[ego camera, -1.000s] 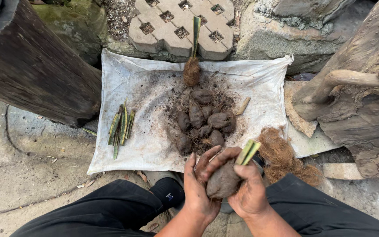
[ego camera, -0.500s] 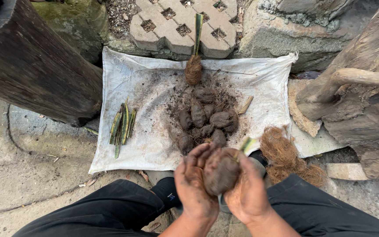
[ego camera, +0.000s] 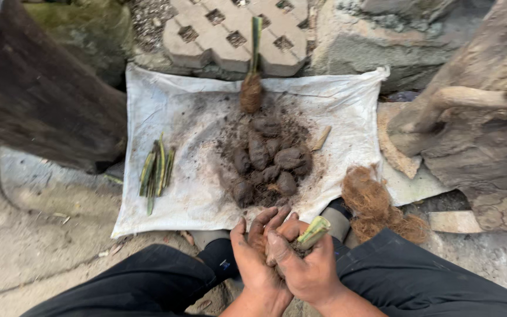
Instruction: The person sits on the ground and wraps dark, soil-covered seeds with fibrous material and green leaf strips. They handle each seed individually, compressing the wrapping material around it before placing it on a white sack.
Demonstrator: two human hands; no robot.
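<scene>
My left hand (ego camera: 254,252) and my right hand (ego camera: 305,265) are pressed together low in the head view, both muddy. They are closed around a clump of dark soil, now mostly hidden, with a green cut stem (ego camera: 314,231) sticking out between my right fingers. Just beyond my hands lies a pile of several dark soil lumps (ego camera: 268,159) on a white sack sheet (ego camera: 189,123). One wrapped cutting (ego camera: 252,88) stands upright at the sheet's far edge.
A bundle of green cut stems (ego camera: 156,170) lies on the sheet's left side. Brown coconut fibre (ego camera: 366,196) sits at the right. A dark log (ego camera: 36,94) is at left, gnarled wood (ego camera: 476,129) at right, a patterned concrete block (ego camera: 233,32) behind.
My hands have closed over the soil clump, which showed between them earlier. The stem now pokes out from my right fingers. The camera has shifted slightly.
</scene>
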